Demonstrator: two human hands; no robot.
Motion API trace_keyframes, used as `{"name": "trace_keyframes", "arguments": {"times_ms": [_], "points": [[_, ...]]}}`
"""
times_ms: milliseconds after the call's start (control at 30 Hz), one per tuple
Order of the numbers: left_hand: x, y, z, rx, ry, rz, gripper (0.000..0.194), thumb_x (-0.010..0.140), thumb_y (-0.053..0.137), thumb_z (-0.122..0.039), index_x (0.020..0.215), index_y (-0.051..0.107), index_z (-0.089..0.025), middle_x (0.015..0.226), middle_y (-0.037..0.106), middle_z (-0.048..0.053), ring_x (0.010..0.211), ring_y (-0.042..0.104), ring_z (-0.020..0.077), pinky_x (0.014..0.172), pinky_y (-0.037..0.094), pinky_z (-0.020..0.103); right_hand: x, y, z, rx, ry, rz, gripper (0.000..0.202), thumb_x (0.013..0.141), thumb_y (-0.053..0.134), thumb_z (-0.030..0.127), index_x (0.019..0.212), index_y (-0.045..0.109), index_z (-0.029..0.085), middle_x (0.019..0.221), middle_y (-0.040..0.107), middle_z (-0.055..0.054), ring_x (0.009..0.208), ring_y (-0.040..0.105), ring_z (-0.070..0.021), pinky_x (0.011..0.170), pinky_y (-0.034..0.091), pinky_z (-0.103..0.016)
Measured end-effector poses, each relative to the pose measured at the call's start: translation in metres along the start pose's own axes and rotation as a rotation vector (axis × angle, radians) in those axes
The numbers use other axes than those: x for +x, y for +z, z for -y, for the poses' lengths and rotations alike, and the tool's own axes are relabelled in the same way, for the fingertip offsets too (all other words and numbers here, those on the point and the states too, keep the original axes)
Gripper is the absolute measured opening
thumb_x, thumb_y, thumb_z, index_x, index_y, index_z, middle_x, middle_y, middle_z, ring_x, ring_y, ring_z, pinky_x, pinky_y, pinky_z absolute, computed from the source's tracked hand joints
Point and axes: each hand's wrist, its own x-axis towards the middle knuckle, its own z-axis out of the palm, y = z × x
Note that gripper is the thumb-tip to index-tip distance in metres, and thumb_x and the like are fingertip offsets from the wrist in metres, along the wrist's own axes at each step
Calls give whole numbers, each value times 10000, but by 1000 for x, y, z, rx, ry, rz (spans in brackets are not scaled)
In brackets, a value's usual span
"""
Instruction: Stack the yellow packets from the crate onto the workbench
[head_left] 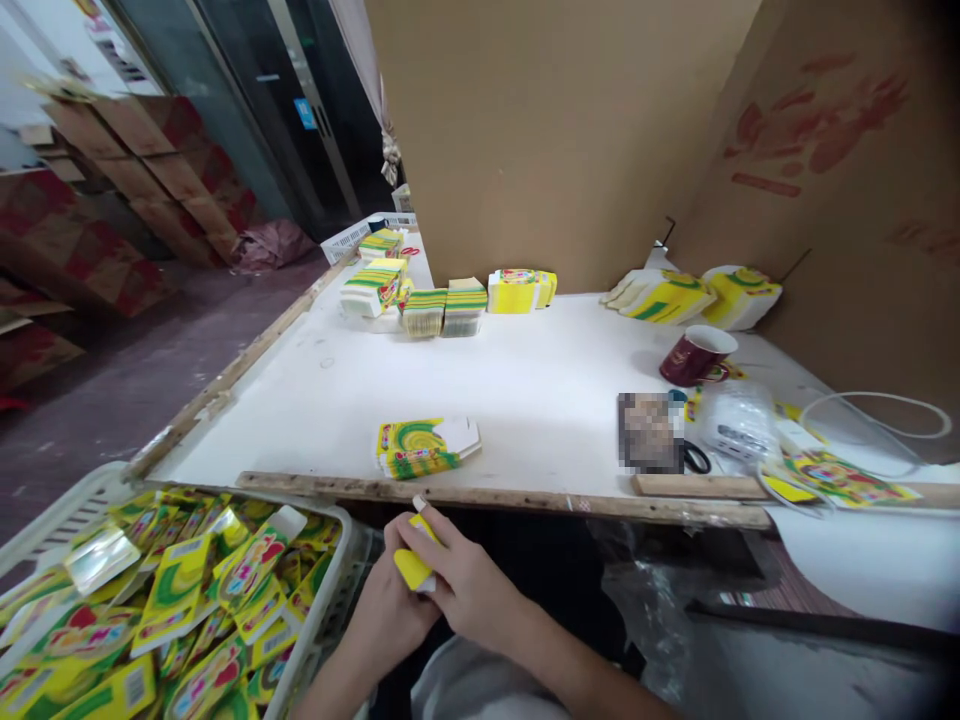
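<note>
Both hands are working close together just below the near edge of the table (525,400), over the person's lap. The left hand (390,610) is cupping a small yellow printed carton (412,568) from below, fingers curled shut around its lower end, while the right hand (461,585) is lying over the top of it, fingers closed and pinching its upper edge. The carton is sitting between the two palms, mostly covered, with only a yellow face and a white flap tip showing.

It is looking like thin printed card: light, stiff along its creases but easy to crush or dent across a flat panel, and glossy enough to slip. Holding it by the folded edges and corners seems safer than pressing on the faces.

Just beyond the hands, a short stack of flat carton blanks (424,447) is resting on the table near the wooden edge strip (487,493). To the near left, a white plastic basket (330,600) is holding a heap of the same cartons. A maroon mug (696,355) is standing far right.
</note>
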Motion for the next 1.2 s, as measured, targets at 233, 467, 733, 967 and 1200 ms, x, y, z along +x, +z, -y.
{"name": "trace_keyframes", "arguments": {"times_ms": [233,467,733,967,1200], "points": [[-3,-15,0,141,-38,-109,473,645,543,-139,1092,392,-158,1062,464,109,987,511,243,858,441,417,7,-3,-17,-106,14,-186,542,751,450,32,1250,478,242,1323,451,-81,1217,425,-203,1022,348,-386],[-11,-44,7,157,-69,12,419,632,585,-181,1040,496,-204,958,569,43,884,558,199,766,454,323,13,-21,-11,-211,-12,227,382,769,518,96,1118,606,224,1397,346,-101,1256,373,-234,1024,338,-376],[-11,-52,11,186,-15,-71,458,664,581,-204,1110,474,-200,1046,556,69,954,538,205,825,441,330,26,-16,-7,-190,-29,163,391,753,567,121,1125,596,236,1394,350,-105,1253,377,-244,1027,315,-411],[-12,-59,16,196,-25,6,478,650,613,-241,1109,482,-209,1036,572,56,949,546,203,823,442,318,32,-20,2,-186,-5,287,379,686,621,102,1032,654,251,1342,429,-101,1228,414,-235,1013,328,-389],[-19,-62,17,209,-87,-33,478,688,589,-262,1140,438,-220,1070,561,45,978,538,191,832,435,305,40,4,0,-10,68,114,447,604,705,131,1037,613,192,1289,483,-115,1243,386,-242,1015,323,-390]]}}
